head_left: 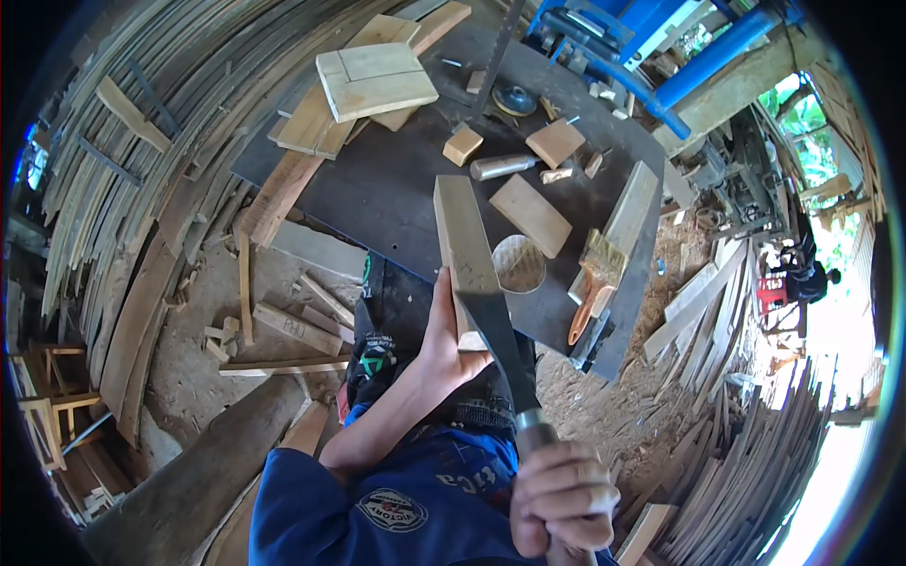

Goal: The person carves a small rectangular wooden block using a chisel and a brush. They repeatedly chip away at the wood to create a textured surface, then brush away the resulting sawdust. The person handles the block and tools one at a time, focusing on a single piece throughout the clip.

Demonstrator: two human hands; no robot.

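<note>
Right hand (pixel 563 498) fisted tight on handle of long dark blade (pixel 495 335), laid against wood block (pixel 464 247) pinched at its near end by left hand (pixel 451 340), standing over near edge of dark worktable (pixel 396 203); block looks stiff, light, dry — best gripped low, clear of edge.

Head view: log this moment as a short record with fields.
left hand: left hand grips the lower end of an upright wooden block
right hand: right hand clenched on the handle of a dark flat blade
blade contact: lies against the block's edge
surface: dark worktable
nearby: paintbrush, round hole in table, wood offcuts
</note>
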